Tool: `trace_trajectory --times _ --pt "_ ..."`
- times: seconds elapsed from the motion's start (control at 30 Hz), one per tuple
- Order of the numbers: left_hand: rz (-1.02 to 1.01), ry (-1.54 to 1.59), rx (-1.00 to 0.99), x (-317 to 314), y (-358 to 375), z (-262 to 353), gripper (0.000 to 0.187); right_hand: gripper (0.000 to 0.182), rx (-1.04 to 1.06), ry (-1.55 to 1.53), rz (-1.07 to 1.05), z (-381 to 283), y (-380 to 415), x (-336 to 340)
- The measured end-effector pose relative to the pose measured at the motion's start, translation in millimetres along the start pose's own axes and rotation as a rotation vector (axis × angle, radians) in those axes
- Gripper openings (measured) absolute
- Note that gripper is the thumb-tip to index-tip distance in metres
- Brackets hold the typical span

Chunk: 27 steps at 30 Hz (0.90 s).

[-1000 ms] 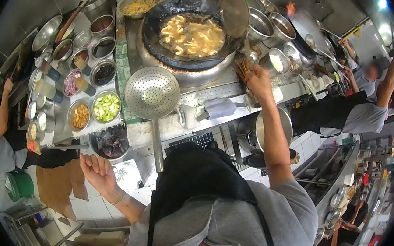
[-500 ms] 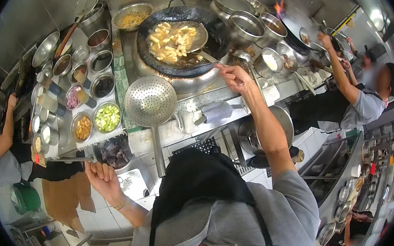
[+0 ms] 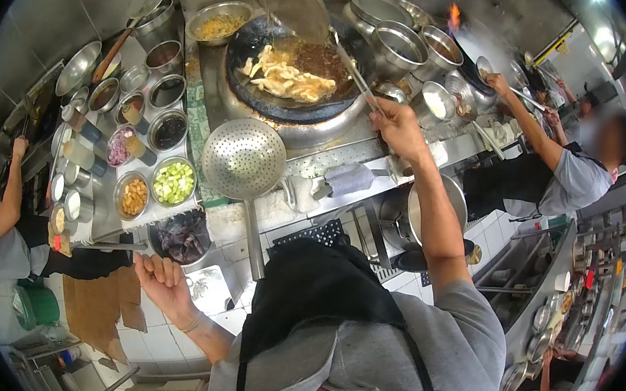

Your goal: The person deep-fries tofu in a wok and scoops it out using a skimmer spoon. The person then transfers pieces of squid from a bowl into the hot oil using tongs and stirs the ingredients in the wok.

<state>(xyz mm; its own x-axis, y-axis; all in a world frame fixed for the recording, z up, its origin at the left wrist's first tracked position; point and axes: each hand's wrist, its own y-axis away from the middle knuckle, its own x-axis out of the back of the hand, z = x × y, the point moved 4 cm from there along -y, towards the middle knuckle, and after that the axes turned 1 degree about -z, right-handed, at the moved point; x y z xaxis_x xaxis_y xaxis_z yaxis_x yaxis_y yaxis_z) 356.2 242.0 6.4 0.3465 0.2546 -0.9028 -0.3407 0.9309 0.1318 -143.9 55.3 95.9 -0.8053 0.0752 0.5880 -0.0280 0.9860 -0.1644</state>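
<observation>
My right hand (image 3: pixel 402 129) grips the long metal handle of a round strainer (image 3: pixel 289 3), which is raised over the back of a black wok (image 3: pixel 276 109). Liquid runs from the strainer down into the wok. Pale, glossy food pieces (image 3: pixel 290 76) lie in the wok beside brown, bubbling liquid (image 3: pixel 314 55). My left hand (image 3: pixel 165 287) is low on the left, its fingers curled with nothing showing in them. Just above it is the end of a metal rail (image 3: pixel 107 245). A perforated ladle (image 3: pixel 244 160) rests on the counter edge between my hands.
On the left stand bowls of chopped green vegetable (image 3: pixel 173 182), nuts (image 3: pixel 131 196) and sliced onion (image 3: pixel 119 145), with several sauce bottles. Metal pots (image 3: pixel 399 45) surround the wok's right side. A co-worker (image 3: pixel 554 157) cooks at a flaming wok on the right; another person's arm (image 3: pixel 12 184) is at far left.
My right hand has lifted the strainer up and back from the wok, leaving the pale pieces in a heap there. My left hand stays nearly in place.
</observation>
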Motion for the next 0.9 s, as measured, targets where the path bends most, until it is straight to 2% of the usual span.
trace_trajectory --times 0.07,0.2,0.23,0.33,0.37,0.47,0.5,0.6,0.7,0.8,0.83,0.9 --pt "0.009 0.012 0.0 -4 -2 -2 0.038 0.039 -0.003 -0.137 0.068 -9 1 3" --pt "-0.013 0.035 0.019 -14 -5 -10 0.038 0.037 -0.04 -0.117 0.029 -10 5 -7" --pt "-0.027 0.038 0.026 -15 -6 -12 0.038 0.039 -0.158 -0.049 -0.076 -12 8 -5" --pt "-0.049 0.03 0.024 -12 -8 -11 0.038 0.038 -0.284 0.017 -0.205 6 10 0" --pt "-0.052 0.026 0.018 -10 -9 -12 0.038 0.038 -0.173 0.044 -0.164 7 10 -2" --pt "0.003 0.013 0.013 -8 -5 -9 0.038 0.035 -0.026 0.117 -0.029 6 12 -6" --pt "0.013 0.008 0.011 -7 -3 -9 0.038 0.036 0.034 0.05 0.005 3 13 -8" --pt "0.027 0.006 -0.005 -4 -2 -8 0.038 0.035 -0.137 -0.084 -0.047 2 17 -16" --pt "0.032 0.014 -0.032 -2 2 -4 0.037 0.034 -0.306 -0.061 -0.215 18 21 -9" --pt "0.024 0.025 -0.062 -2 6 -2 0.037 0.033 -0.202 0.016 -0.101 34 24 1" --pt "0.022 0.022 -0.068 -2 7 -1 0.037 0.034 -0.289 -0.032 -0.078 8 28 6" --pt "0.02 0.015 -0.068 -2 8 -1 0.037 0.035 -0.24 -0.026 0.012 13 21 10"
